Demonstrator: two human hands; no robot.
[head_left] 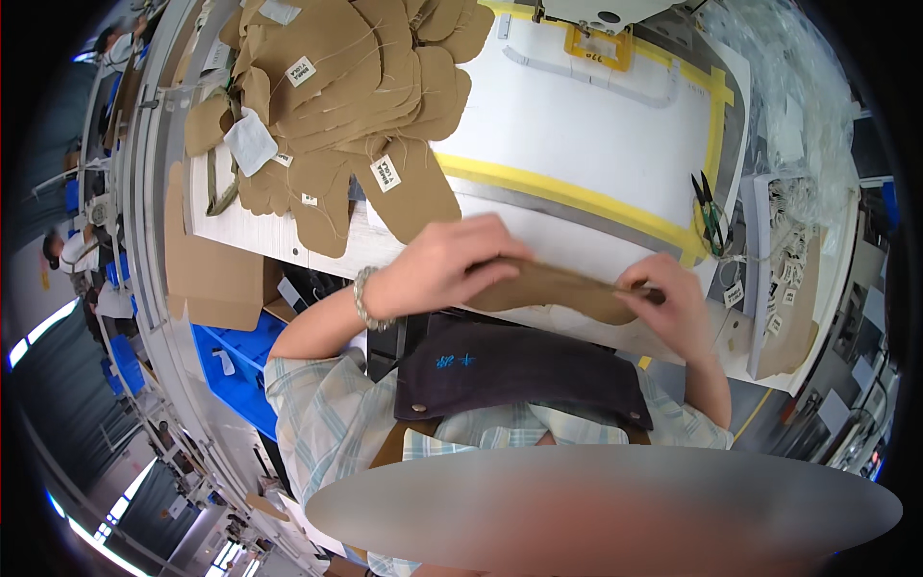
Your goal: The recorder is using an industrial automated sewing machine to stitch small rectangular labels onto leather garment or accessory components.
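A brown cut fabric piece [562, 296] is stretched between my two hands above the near edge of the table. My left hand [461, 264] pinches its left end, with the fingers curled over the upper edge. At the other end, my right hand [668, 296] grips the fabric between thumb and fingers. The piece looks folded or doubled along its top edge. To the left lies a heap of similar brown fabric pieces [332, 115], some with white labels and loose threads. One labelled piece [409, 192] lies closest to my left hand.
Beyond my hands lies a white work surface [567, 115] bordered with yellow tape, under a white machine head [615, 12]. Dark-bladed snips [710, 216] and a tray of labels [786, 260] are at right, clear plastic [803, 96] behind. A blue crate [231, 361] stands lower left.
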